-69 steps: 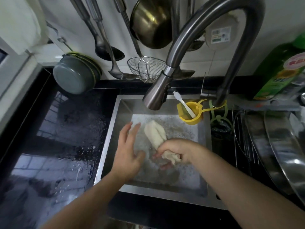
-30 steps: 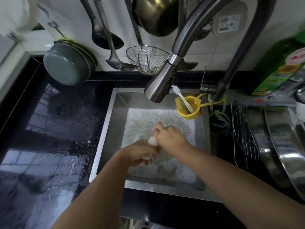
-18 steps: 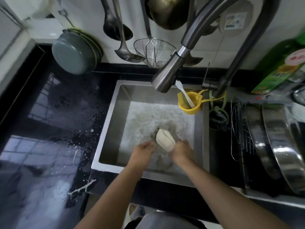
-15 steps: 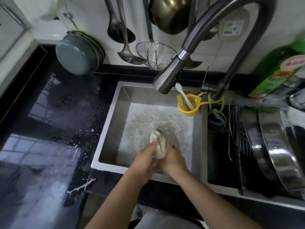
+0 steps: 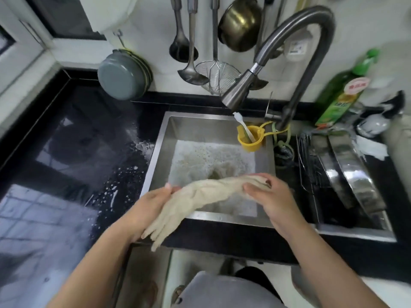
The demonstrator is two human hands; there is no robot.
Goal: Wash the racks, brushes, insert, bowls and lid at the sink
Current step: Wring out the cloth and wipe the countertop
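I note the sink [image 5: 160,152] holding suds, a yellow cup [image 5: 251,141] with a white brush [image 5: 243,126] at its back right corner, left hand [image 5: 151,207] and right hand [image 5: 266,194] gripping a stretched cloth [image 5: 200,194] above its front edge.

A curved brushed-steel faucet [image 5: 287,41] arched over the foam-covered basin, its spray head pointing down and left. Behind it, two steel ladles [image 5: 186,41], a wire-mesh skimmer [image 5: 216,74] and a brass-coloured round pot [image 5: 241,23] hung against the white wall. A green plastic detergent bottle [image 5: 343,90] with a red-and-white label stood at the right. A small yellow plastic cup [image 5: 250,138] hung inside the sink's back right corner, holding a white plastic utensil [image 5: 244,127]. The glossy black countertop [image 5: 73,143] at the left was spattered with white suds.
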